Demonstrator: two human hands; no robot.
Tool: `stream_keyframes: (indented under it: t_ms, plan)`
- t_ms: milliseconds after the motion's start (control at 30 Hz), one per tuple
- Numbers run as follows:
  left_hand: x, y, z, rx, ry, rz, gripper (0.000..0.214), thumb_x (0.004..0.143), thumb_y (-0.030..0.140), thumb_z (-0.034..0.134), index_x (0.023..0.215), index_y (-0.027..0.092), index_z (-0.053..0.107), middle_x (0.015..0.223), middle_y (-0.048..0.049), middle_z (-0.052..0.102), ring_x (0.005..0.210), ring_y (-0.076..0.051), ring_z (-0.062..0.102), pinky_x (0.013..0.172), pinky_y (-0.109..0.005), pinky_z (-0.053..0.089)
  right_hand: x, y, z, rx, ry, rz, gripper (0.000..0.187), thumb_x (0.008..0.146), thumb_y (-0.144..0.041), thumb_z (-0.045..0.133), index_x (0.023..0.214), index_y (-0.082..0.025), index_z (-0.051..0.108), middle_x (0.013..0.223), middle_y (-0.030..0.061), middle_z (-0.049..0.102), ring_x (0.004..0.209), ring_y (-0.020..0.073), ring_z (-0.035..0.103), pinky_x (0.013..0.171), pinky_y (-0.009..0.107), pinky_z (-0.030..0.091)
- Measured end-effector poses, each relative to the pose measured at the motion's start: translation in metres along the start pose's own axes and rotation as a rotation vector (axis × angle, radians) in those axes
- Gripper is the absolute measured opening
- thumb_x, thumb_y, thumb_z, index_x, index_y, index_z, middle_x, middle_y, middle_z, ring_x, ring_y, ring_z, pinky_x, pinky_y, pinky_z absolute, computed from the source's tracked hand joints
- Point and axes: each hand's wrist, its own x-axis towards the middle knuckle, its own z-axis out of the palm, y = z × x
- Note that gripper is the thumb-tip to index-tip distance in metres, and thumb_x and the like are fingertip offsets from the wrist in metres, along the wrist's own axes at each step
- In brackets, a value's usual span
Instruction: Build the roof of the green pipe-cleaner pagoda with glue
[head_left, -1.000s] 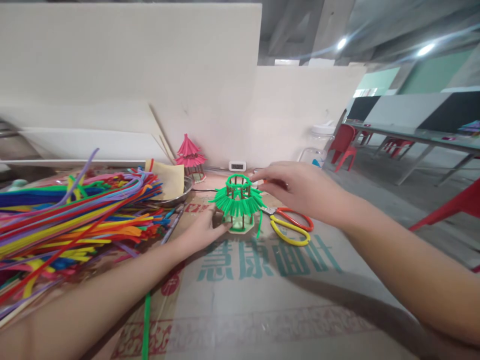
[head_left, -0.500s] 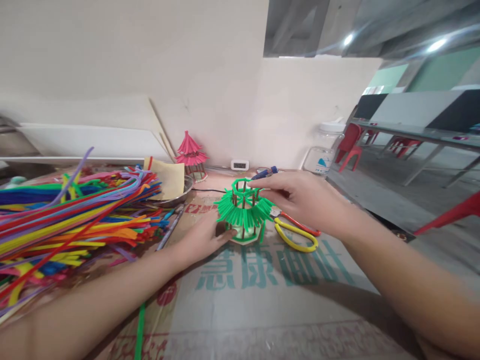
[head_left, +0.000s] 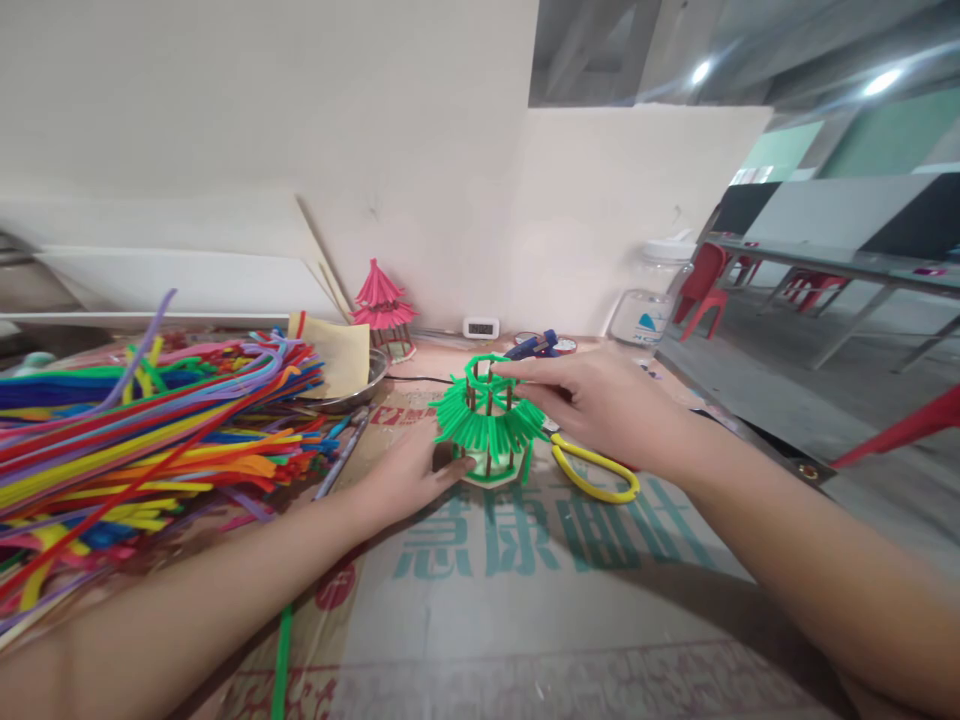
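Left hand [head_left: 401, 468] grips a green model pagoda [head_left: 491, 432] low down; right hand [head_left: 604, 405] reaches its top, grip unclear. Teal Chinese characters [head_left: 516, 545] mark the cardboard [head_left: 450, 630]; red chairs [head_left: 703, 285] stand beyond.

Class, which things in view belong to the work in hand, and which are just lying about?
Belonging, I'd judge:
Green model
Left hand, at its base
Right hand, at its top
Pipe cleaners, likely material
Scissors, probably, close by

Apparently just lying about:
Pink model
Clock
Clear jar
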Motion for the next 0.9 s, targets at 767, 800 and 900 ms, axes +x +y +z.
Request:
stream_keyframes:
  t_ms: [767, 800, 900]
  plan:
    - [-0.001, -0.008, 0.004, -0.158, 0.130, -0.213, 0.029, 0.092, 0.048, 0.053, 0.096, 0.019, 0.055, 0.096, -0.0096, 0.070, 0.091, -0.027, 0.069, 0.082, -0.040, 0.057, -0.010, 0.041, -0.012, -0.023, -0.160, 0.199, 0.025, 0.096, -0.029, 0.054, 0.107, -0.024, 0.076, 0.093, 0.0033, 0.077, 0.070, 0.0148, 0.062, 0.061, 0.025, 0.036]
    - [-0.001, -0.007, 0.004, -0.167, 0.130, -0.213, 0.029, 0.091, 0.048, 0.053, 0.095, 0.019, 0.055, 0.095, -0.0089, 0.070, 0.090, -0.027, 0.069, 0.081, -0.040, 0.057, -0.013, 0.047, -0.008, -0.051, -0.209, 0.211, 0.026, 0.094, -0.027, 0.054, 0.111, -0.024, 0.074, 0.095, 0.0037, 0.077, 0.073, 0.0155, 0.063, 0.062, 0.025, 0.037]
    - [0.000, -0.002, 0.003, -0.196, 0.126, -0.217, 0.028, 0.090, 0.047, 0.053, 0.091, 0.020, 0.054, 0.091, -0.0079, 0.069, 0.087, -0.027, 0.069, 0.078, -0.039, 0.057, -0.020, 0.062, 0.003, -0.113, -0.275, 0.261, 0.029, 0.093, -0.023, 0.055, 0.115, -0.024, 0.072, 0.093, 0.0039, 0.077, 0.076, 0.0170, 0.065, 0.062, 0.025, 0.037]
